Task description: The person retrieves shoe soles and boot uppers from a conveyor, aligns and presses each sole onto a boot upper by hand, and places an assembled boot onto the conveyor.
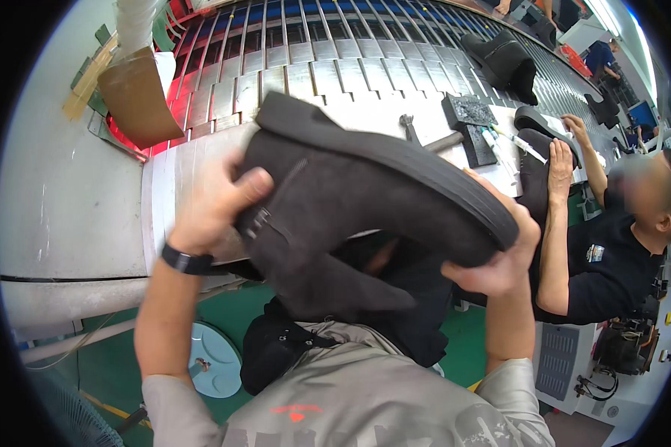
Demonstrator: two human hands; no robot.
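A dark ankle boot (350, 186) with a thick black sole is held up between both my hands, over my lap and the table's near edge. It lies on its side, sole turned up and away, heel at the left, toe at the right. My left hand (220, 205) grips the back of the boot near the heel, thumb on the upper; a black band is on that wrist. My right hand (503, 253) wraps round the toe, fingers over the sole edge. The boot's shaft hangs toward me, with a small buckle (259, 220) near the heel. Motion blurs the shaft.
Beyond the table edge runs a slatted metal conveyor (313, 52), with another dark boot (503, 63) on it. A hammer (443, 143), a black block (470, 112) and syringe-like tubes (499, 153) lie on the table. At right a co-worker (604, 246) handles another boot (533, 167).
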